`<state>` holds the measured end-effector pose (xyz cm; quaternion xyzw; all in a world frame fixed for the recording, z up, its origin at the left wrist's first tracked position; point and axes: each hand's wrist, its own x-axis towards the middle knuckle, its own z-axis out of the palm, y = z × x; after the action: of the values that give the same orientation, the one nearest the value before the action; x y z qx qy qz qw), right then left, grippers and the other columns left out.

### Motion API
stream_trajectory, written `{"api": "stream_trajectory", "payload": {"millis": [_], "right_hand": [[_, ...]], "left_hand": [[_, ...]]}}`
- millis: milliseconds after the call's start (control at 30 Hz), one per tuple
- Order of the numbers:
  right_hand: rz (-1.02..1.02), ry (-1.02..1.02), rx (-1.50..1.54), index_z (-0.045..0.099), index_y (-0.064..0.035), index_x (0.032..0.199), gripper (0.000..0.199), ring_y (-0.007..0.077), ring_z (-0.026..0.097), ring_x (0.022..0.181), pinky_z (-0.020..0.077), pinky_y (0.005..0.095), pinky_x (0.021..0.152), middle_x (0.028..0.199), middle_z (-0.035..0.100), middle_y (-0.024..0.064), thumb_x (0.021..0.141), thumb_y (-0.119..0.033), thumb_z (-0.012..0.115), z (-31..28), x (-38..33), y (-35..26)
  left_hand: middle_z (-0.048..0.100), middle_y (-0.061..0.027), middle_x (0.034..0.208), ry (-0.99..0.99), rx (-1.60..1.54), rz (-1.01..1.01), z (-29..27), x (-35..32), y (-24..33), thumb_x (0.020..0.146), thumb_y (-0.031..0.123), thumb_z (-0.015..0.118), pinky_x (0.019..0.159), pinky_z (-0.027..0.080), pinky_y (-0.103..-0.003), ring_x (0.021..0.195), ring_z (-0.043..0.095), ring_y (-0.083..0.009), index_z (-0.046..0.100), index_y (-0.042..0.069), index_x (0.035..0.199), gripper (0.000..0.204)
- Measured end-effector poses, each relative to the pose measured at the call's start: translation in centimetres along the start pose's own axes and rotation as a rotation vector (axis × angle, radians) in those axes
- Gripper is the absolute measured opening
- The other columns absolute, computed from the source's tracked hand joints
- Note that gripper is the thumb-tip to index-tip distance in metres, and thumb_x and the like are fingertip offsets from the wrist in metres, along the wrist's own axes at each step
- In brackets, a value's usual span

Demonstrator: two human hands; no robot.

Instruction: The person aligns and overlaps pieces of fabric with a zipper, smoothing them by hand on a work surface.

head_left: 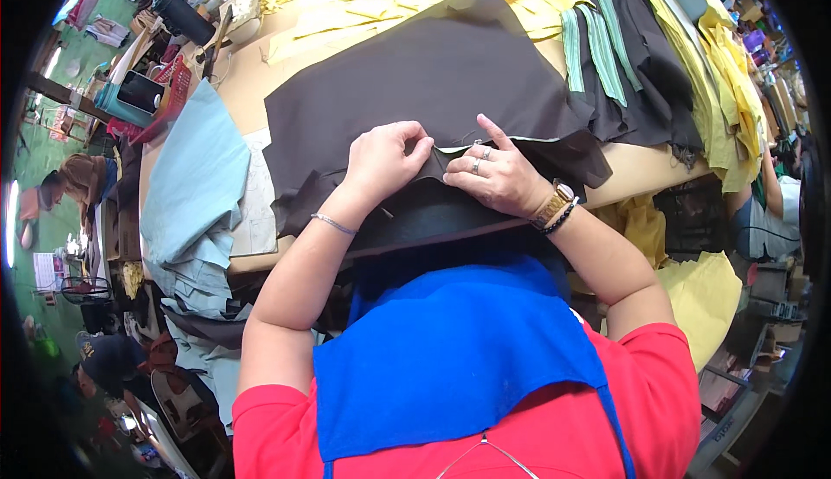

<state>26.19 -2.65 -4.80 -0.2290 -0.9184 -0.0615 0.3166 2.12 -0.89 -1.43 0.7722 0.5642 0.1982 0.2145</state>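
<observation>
A large dark brown fabric panel (407,72) is spread over the table in front of me. My left hand (387,157) is closed on its near edge, thumb and fingers pinched together. Close by on the right, my right hand (499,176) pinches the same edge, with one finger raised. A thin pale strip (541,140) shows along the edge between my hands and to the right; its kind is not clear. The fabric under my fingertips is partly hidden. Part of the panel hangs in folds toward me.
Light blue fabric (195,163) drapes over the table's left side, by a red basket (176,90). Yellow fabric (363,12) covers the far side. Green striped strips (597,51) lie on dark pieces at right. Other people work at far left and right.
</observation>
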Motion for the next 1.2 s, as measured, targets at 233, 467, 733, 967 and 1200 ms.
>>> {"api": "stream_trajectory", "payload": {"millis": [233, 467, 733, 967, 1200], "right_hand": [[0.192, -0.053, 0.127, 0.072, -0.0194, 0.098, 0.007, 0.0167, 0.073, 0.091, 0.0388, 0.0594, 0.123, 0.093, 0.073, -0.0054, 0.095, -0.022, 0.078, -1.9, -0.1, 0.5], [0.352, -0.017, 0.176, 0.072, -0.0131, 0.110, 0.016, 0.0317, 0.071, 0.092, 0.0554, 0.0462, 0.088, 0.090, 0.071, 0.0070, 0.097, -0.021, 0.077, -3.4, 1.1, 2.4], [0.498, -0.413, 0.353, 0.068, -0.0062, 0.103, 0.018, 0.0338, 0.072, 0.085, 0.0566, 0.0418, 0.081, 0.088, 0.072, 0.0135, 0.098, -0.020, 0.078, -9.1, 1.1, 5.0], [0.408, -0.448, 0.350, 0.078, -0.0035, 0.111, 0.018, 0.0305, 0.075, 0.097, 0.0588, 0.0392, 0.091, 0.100, 0.078, 0.0150, 0.097, -0.015, 0.077, -12.5, 4.8, 9.6], [0.293, -0.086, -0.204, 0.080, -0.0073, 0.119, 0.024, 0.0226, 0.077, 0.085, 0.0599, 0.0338, 0.074, 0.095, 0.080, 0.0141, 0.099, -0.021, 0.078, -14.1, 11.3, 22.9]], "left_hand": [[0.075, -0.0133, 0.081, -0.130, -0.100, -0.015, -0.8, -0.5, 0.1, 0.104, 0.036, 0.071, 0.071, 0.056, -0.041, 0.073, 0.073, -0.0269, 0.077, 0.007, 0.103, 0.029], [0.076, -0.0163, 0.086, -0.098, -0.079, 0.139, -0.9, -1.7, 0.4, 0.103, 0.034, 0.073, 0.074, 0.057, -0.041, 0.079, 0.073, -0.0352, 0.076, 0.008, 0.109, 0.028], [0.072, -0.0224, 0.087, -0.400, 0.048, 0.046, -7.3, -3.8, -1.8, 0.098, 0.028, 0.077, 0.077, 0.056, -0.041, 0.080, 0.069, -0.0392, 0.074, 0.000, 0.104, 0.028], [0.079, -0.0199, 0.102, -0.338, -0.044, -0.029, -13.3, -1.0, -5.2, 0.091, 0.012, 0.077, 0.092, 0.058, -0.041, 0.102, 0.077, -0.0319, 0.073, -0.001, 0.119, 0.031], [0.080, -0.0128, 0.115, 0.577, 0.352, 0.273, -21.7, 10.0, -7.6, 0.089, 0.005, 0.066, 0.094, 0.061, -0.040, 0.102, 0.078, -0.0321, 0.084, 0.020, 0.120, 0.039]]}}
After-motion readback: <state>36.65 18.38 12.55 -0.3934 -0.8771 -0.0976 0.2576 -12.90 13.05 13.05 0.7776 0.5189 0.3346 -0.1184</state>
